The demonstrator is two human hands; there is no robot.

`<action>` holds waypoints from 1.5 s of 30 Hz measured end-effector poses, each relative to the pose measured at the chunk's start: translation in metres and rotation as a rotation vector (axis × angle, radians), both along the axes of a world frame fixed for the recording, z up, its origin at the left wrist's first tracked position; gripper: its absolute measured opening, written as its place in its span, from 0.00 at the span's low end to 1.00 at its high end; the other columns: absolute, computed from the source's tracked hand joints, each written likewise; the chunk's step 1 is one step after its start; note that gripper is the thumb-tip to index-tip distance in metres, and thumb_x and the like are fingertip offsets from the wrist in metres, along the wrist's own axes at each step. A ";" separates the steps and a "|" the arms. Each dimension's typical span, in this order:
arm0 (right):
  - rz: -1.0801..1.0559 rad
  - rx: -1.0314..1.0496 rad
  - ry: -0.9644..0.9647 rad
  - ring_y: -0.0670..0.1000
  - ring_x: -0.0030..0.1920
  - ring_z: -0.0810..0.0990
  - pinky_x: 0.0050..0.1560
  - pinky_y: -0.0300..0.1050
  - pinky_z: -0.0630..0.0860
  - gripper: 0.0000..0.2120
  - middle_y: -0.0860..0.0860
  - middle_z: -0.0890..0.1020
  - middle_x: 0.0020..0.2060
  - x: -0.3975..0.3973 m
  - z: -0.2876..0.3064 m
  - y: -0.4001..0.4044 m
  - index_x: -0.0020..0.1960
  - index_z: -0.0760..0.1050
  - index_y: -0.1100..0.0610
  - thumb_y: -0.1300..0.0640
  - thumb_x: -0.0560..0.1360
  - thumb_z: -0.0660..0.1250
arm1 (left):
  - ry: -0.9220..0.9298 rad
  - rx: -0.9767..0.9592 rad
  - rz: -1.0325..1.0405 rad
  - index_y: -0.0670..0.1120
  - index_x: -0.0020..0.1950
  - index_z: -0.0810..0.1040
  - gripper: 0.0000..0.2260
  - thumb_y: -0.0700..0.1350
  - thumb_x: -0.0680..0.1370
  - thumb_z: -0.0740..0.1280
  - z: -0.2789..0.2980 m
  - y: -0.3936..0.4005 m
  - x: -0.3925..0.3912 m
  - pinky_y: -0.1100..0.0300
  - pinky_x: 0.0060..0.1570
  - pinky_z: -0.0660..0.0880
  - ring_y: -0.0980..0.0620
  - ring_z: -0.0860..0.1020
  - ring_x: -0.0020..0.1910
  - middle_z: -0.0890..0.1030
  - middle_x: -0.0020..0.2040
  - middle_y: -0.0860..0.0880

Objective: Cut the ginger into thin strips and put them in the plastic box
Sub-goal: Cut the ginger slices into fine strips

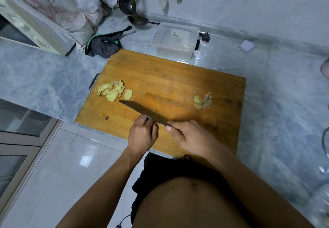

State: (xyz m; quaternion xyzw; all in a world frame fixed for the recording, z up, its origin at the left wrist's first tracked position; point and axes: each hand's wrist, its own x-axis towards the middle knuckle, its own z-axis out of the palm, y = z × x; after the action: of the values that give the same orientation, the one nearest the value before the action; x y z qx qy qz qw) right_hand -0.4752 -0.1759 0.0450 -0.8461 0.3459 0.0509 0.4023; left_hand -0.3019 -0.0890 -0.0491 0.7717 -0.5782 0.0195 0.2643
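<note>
A pile of yellow ginger slices (112, 90) lies on the left part of the wooden cutting board (178, 78). Ginger scraps (203, 101) lie on its right part. My right hand (188, 137) grips the handle of a cleaver (142, 111), whose blade stands edge-down on the board and points left. My left hand (142, 133) sits against the near side of the blade with fingers curled down on a small ginger piece (154, 110). The blade hides most of that piece. The clear plastic box (175, 40) stands open just behind the board.
The board lies on a grey marble counter (44, 78). A microwave (33, 31) and a dark cloth (105, 45) are at the back left. Ladles (137, 19) hang by the wall, a plug (204, 37) lies beside the box, and folded paper (246, 45) is at the right.
</note>
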 end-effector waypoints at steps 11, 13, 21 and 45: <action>0.013 -0.002 -0.006 0.57 0.64 0.78 0.58 0.55 0.78 0.25 0.55 0.82 0.62 0.007 -0.010 0.003 0.74 0.71 0.54 0.42 0.83 0.55 | 0.067 0.046 0.060 0.40 0.42 0.81 0.03 0.37 0.72 0.67 -0.001 0.002 -0.002 0.56 0.34 0.67 0.44 0.73 0.40 0.79 0.38 0.41; 0.013 0.009 0.009 0.57 0.66 0.76 0.61 0.56 0.76 0.24 0.54 0.80 0.64 0.005 -0.009 0.002 0.74 0.71 0.53 0.42 0.84 0.55 | 0.075 0.054 0.070 0.40 0.43 0.81 0.03 0.37 0.72 0.67 0.000 0.003 -0.002 0.56 0.32 0.70 0.43 0.75 0.40 0.79 0.40 0.42; 0.007 -0.009 0.003 0.55 0.50 0.78 0.48 0.51 0.77 0.21 0.48 0.79 0.37 0.002 -0.001 0.000 0.67 0.76 0.55 0.44 0.84 0.55 | 0.076 0.037 0.062 0.41 0.46 0.82 0.05 0.36 0.73 0.67 0.001 0.002 -0.002 0.58 0.32 0.69 0.43 0.75 0.41 0.79 0.42 0.42; 0.016 -0.006 -0.019 0.45 0.34 0.68 0.37 0.43 0.66 0.21 0.42 0.68 0.30 0.004 -0.003 -0.002 0.69 0.75 0.56 0.45 0.84 0.55 | 0.142 0.098 0.106 0.42 0.45 0.82 0.12 0.44 0.75 0.60 -0.003 0.001 -0.002 0.58 0.31 0.71 0.39 0.77 0.39 0.81 0.44 0.41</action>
State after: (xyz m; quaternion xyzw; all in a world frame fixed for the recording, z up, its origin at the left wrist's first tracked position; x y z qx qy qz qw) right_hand -0.4713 -0.1782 0.0421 -0.8506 0.3353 0.0451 0.4026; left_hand -0.3034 -0.0878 -0.0519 0.8127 -0.5165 -0.0497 0.2651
